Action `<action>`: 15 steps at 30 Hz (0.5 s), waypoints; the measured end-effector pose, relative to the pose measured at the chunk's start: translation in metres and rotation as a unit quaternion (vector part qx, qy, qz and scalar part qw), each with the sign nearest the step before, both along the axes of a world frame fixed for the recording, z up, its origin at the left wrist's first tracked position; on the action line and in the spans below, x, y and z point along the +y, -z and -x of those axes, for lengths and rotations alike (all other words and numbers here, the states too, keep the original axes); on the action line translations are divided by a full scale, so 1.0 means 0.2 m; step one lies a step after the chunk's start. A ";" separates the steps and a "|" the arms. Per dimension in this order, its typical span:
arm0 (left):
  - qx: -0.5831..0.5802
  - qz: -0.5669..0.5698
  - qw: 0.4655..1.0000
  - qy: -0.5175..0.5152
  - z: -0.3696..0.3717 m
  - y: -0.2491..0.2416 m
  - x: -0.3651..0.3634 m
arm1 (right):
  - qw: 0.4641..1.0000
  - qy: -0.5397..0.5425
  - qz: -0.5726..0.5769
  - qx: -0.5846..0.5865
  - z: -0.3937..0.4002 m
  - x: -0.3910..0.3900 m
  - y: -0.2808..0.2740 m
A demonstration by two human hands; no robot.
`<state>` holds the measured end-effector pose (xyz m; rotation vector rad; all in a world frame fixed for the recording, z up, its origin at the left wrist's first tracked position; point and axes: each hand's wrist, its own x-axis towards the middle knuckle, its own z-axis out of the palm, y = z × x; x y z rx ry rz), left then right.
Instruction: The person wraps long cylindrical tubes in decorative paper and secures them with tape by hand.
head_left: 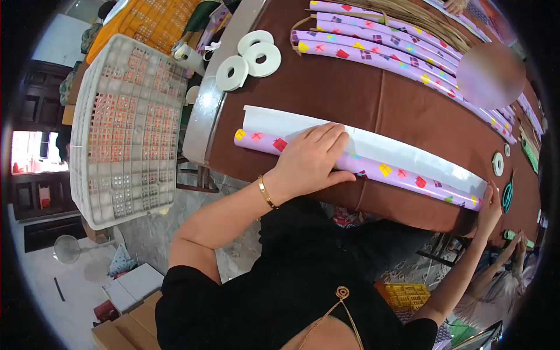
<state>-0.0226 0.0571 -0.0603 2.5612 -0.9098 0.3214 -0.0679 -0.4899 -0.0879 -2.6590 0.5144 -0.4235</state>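
Note:
A partly rolled sheet of wrapping paper (420, 179) lies along the front of the table, lilac with coloured gift-box prints outside and white on the inside. My left hand (312, 160), with a gold bracelet at the wrist, lies flat across the left part of the roll, fingers stretched over it and thumb apart. At the roll's right end, my right hand (489, 211) has its fingers and thumb closed round the paper's end. Near that hand are teal-handled scissors (507, 195) and a small white tape roll (497, 164).
White tape rolls (262, 59) sit at the table's back left. Several finished lilac rolls (373, 55) lie at the back beside brown strips (414, 20). A large white plastic crate (134, 134) stands left of the brown-covered table (326, 87). Another person's hands (513, 254) show at the right.

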 end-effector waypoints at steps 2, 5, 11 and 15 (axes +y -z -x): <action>0.005 -0.001 1.000 -0.012 0.00 0.00 0.05 | 1.000 0.004 0.002 0.004 0.00 -0.01 0.00; -0.017 -0.003 0.999 -0.033 -0.01 0.02 0.17 | 1.000 -0.012 0.021 0.011 -0.01 -0.10 0.04; -0.012 -0.014 0.996 -0.086 -0.02 0.01 0.42 | 1.000 -0.005 0.011 0.018 -0.02 -0.14 0.05; -0.046 0.001 0.990 -0.133 -0.02 0.04 0.59 | 1.000 -0.003 0.015 0.018 -0.02 -0.17 0.07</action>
